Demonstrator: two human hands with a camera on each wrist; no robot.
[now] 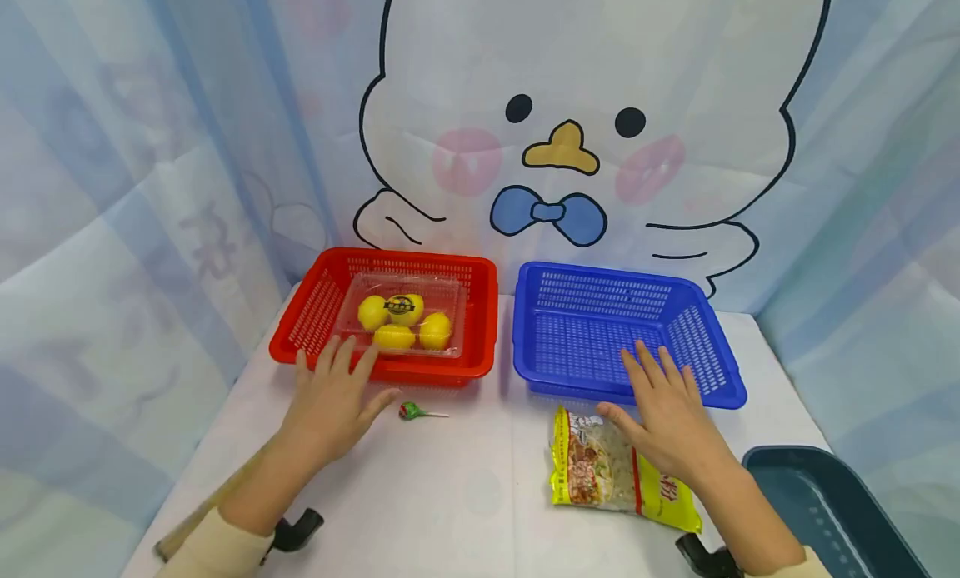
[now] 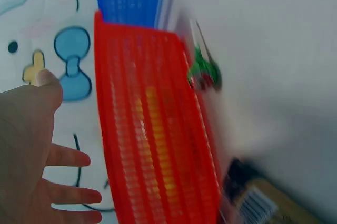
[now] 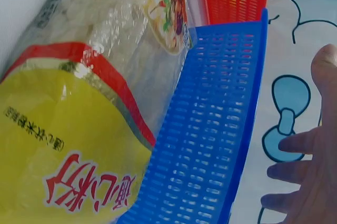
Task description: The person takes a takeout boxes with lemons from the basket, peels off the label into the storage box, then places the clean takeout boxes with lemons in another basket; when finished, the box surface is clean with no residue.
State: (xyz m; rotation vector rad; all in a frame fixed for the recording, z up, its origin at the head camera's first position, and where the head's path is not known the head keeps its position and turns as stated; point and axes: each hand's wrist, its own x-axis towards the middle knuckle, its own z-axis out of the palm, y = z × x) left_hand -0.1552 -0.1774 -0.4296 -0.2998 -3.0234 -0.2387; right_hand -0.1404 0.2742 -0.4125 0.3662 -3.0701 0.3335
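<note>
My left hand [image 1: 333, 407] is held with fingers spread at the near left side of the red basket [image 1: 480, 361]. Inside that basket lies a clear plastic box [image 1: 457, 311] of yellow lemons [image 1: 393, 337]. A lollipop [image 1: 411, 411] with a green and red wrapper lies just right of my left thumb. My right hand [image 1: 667, 420], fingers extended, overlaps the near rim of the blue basket [image 1: 536, 370] in the head view. Below it lies a yellow and clear bag of noodles [image 1: 600, 465], partly covered by the hand; its red lettering shows in the right wrist view. Neither hand holds anything.
A dark teal tray [image 1: 772, 455] stands at the right front corner. Beneath my left forearm is a brown packet [image 2: 284, 211] with a barcode, mostly hidden in the head view. A curtain [image 1: 562, 70] with a cartoon bird closes off the table's back.
</note>
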